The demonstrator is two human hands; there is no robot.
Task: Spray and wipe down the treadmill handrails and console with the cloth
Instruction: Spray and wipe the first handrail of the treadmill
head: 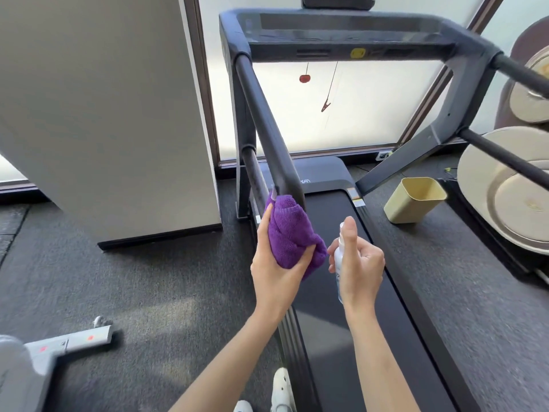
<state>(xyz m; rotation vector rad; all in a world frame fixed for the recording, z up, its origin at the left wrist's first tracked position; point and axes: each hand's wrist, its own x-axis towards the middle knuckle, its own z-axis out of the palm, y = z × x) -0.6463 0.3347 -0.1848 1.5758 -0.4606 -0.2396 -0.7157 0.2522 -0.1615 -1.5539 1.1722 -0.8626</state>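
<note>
We are seeing bright daylight glaring through the frosted white window (341, 114), soft shadows falling on the dark grey carpet (133, 278), edges bending and blurring.

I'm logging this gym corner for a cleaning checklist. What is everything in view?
cloth: one, purple, against the left handrail's near end
spray bottle: one, clear, over the belt
left handrail: one, dark, left of the belt
console: one, dark, top centre
treadmill belt: one, black, centre
bin: one, beige, on the floor, right
panel: one, white, left
left hand: grips the cloth
right hand: holds the spray bottle
</note>
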